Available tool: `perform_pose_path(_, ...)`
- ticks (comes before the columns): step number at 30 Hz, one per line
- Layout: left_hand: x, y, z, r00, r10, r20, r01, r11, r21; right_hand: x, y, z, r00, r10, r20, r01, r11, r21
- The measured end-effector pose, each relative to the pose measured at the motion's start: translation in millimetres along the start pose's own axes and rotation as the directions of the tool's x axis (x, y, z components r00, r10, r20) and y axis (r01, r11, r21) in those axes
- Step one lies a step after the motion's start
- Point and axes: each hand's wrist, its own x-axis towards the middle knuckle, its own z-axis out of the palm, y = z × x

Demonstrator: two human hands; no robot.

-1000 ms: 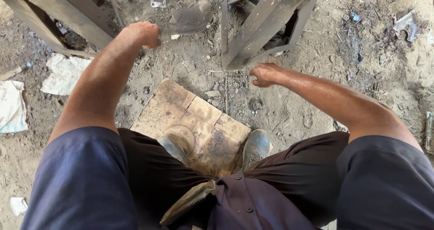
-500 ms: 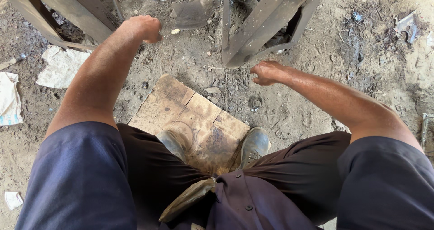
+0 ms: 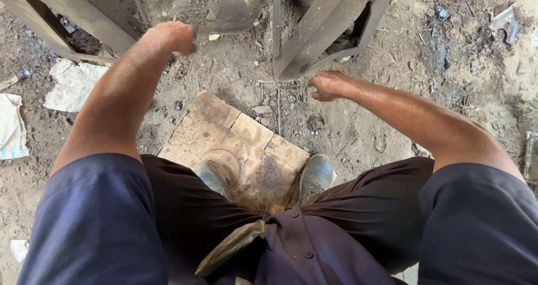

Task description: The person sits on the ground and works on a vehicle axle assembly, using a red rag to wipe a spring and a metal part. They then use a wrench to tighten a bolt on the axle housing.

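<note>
I look straight down at my own legs and boots on a stained piece of flat cardboard lying on dirt ground. My left hand is stretched forward, fingers curled into a loose fist, holding nothing, above the dirt near a slanted metal frame. My right hand is also curled shut and holds nothing; it hovers just below the lower corner of a rusty angled steel frame. Neither hand touches the frames.
Crumpled white paper and a white rag lie at the left. A flat dark metal scrap sits between the two frames. Debris and a torn grey piece lie at the upper right. Pebbles dot the dirt.
The view has shifted slightly. My left fist has drifted a little down and right; my right fist stays almost in place.
</note>
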Motion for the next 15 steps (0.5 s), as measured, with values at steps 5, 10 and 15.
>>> perform_pose_path(5, -3.0, 1.4, -2.0, 1.000, 0.000, -0.012, -0.001, 0.999, -0.036, 1.9, 1.4, 2.4, 0.998, -0.038, -0.048, 0.035, 0.997, -0.072)
perform_pose_path(10, -4.8, 3.2, -3.8, 0.998, 0.020, -0.059, -0.019, 1.000, 0.012, 1.5, 1.5, 2.3, 0.998, -0.022, -0.054, 0.019, 0.999, -0.049)
perform_pose_path(15, -3.8, 5.2, -3.1, 0.998, 0.027, -0.058, -0.031, 0.998, -0.059, -4.4, 2.9, -1.9, 0.997, -0.058, -0.057, 0.058, 0.998, -0.005)
